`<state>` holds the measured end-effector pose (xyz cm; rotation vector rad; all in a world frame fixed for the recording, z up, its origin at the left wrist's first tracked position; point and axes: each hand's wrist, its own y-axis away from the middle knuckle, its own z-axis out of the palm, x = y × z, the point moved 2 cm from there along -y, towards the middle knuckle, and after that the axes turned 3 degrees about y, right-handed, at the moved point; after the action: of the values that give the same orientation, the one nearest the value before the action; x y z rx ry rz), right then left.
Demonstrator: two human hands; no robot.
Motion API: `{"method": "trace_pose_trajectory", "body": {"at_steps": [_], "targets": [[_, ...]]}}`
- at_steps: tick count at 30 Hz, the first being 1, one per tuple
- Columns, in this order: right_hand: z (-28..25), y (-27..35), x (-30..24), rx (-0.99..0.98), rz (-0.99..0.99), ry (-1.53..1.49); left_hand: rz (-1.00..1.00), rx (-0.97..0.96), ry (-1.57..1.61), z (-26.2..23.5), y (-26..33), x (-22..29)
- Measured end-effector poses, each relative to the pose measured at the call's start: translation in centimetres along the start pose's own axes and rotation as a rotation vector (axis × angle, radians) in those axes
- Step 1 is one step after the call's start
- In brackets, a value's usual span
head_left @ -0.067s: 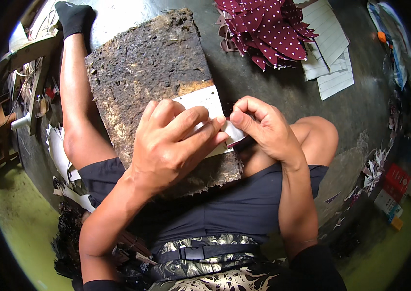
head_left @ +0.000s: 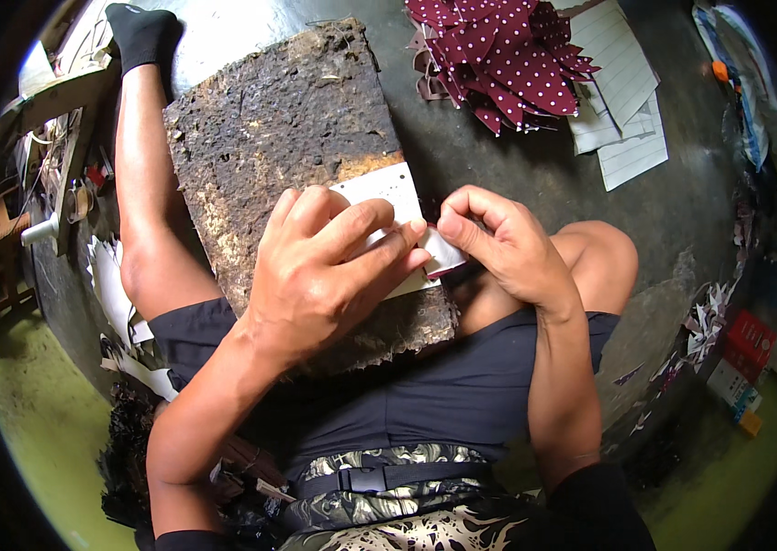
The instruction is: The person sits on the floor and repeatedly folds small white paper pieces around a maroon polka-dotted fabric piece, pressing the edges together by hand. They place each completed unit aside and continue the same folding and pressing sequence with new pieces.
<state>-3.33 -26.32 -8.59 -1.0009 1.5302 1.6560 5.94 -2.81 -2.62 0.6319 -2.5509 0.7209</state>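
Little change I can see from a moment ago, so I read a steady hold; left hand [head_left: 315,271] narrow on the white-and-maroon piece [head_left: 444,253] at the plate's [head_left: 395,184] right edge, over the board [head_left: 283,119]; right hand [head_left: 509,246] beside it, grip unclear.

The left hand [head_left: 315,271] arches palm down, fingers bent, tips near the right hand [head_left: 512,243], whose thumb and curled index finger pinch. The left forearm [head_left: 209,397] slants inward; the right forearm [head_left: 561,386] rises steeply.
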Motion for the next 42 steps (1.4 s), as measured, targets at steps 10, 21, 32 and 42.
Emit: {"method": "trace_pose_trajectory", "body": {"at_steps": [10, 21, 32, 42], "targets": [[-5.1, 4.5, -6.3, 0.259, -0.117, 0.549, -0.108, 0.040, 0.000, 0.9, 0.2, 0.3], [-14.0, -1.0, -13.6, 1.336, -1.025, 0.669, -0.142, 0.129, 0.138, 1.2, 1.5, -0.2], [-1.5, 4.1, 2.5, 0.723, -0.424, 0.984, -0.414, 0.290, 0.191, -8.8, 10.8, -0.9], [-1.2, 5.8, 5.0, 0.751, -0.313, 0.775, -1.275, 0.610, -0.328, -26.6, 38.9, -22.7]]}}
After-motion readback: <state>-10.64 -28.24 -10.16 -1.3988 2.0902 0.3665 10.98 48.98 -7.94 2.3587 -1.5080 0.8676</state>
